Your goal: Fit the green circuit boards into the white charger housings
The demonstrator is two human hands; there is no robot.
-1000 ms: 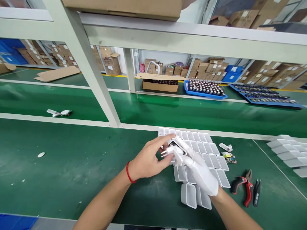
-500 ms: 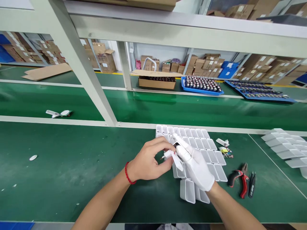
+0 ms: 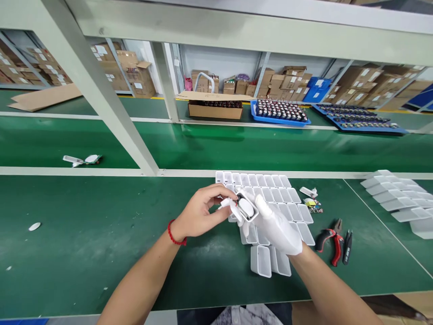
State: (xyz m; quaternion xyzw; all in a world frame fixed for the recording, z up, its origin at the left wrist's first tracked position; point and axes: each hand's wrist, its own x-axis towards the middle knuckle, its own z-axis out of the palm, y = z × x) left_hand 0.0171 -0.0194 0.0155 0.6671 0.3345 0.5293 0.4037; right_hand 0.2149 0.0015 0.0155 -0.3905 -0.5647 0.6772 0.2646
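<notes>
A light, rigid white charger shell point(image 3: 246, 208) is pinched between left fingers point(image 3: 221, 192) and gloved right fingers point(image 3: 262, 205); its edges suit gripping.

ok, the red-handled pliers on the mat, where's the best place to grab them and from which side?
Probably by the red handles, coming from above on the near side. The pliers lie flat on the green mat, handles toward the person and spread a little, jaws pointing away. The right hand is closest.
</notes>
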